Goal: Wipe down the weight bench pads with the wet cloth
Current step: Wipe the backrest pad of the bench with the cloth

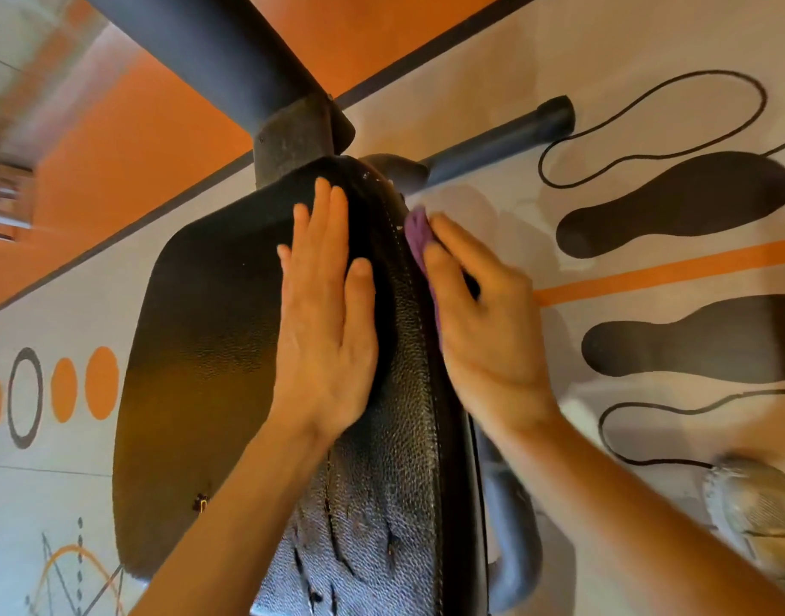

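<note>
Pressing flat against the upper left face of the black bench pad, the left hand is seen with its fingers straight and together, nothing being held in it. The purple cloth is pinned against the pad's right edge, just beside the stitched seam, by the right hand; its fingers are laid over the cloth and bent slightly around the rim, so the cloth is pressed and partly gripped, though how far the thumb closes behind it cannot be told. Only a small fold of the cloth is shown above and beside the fingertips, the remainder being hidden under the hand. The pad's textured covering is seen cracked and torn near the lower centre. A dark metal frame post is joined to the pad's top, and a second dark tube is extended to the right behind it. Grey flooring printed with black footprint shapes, orange stripes and orange dots is spread beneath. A blurred shoe is visible at the lower right.
</note>
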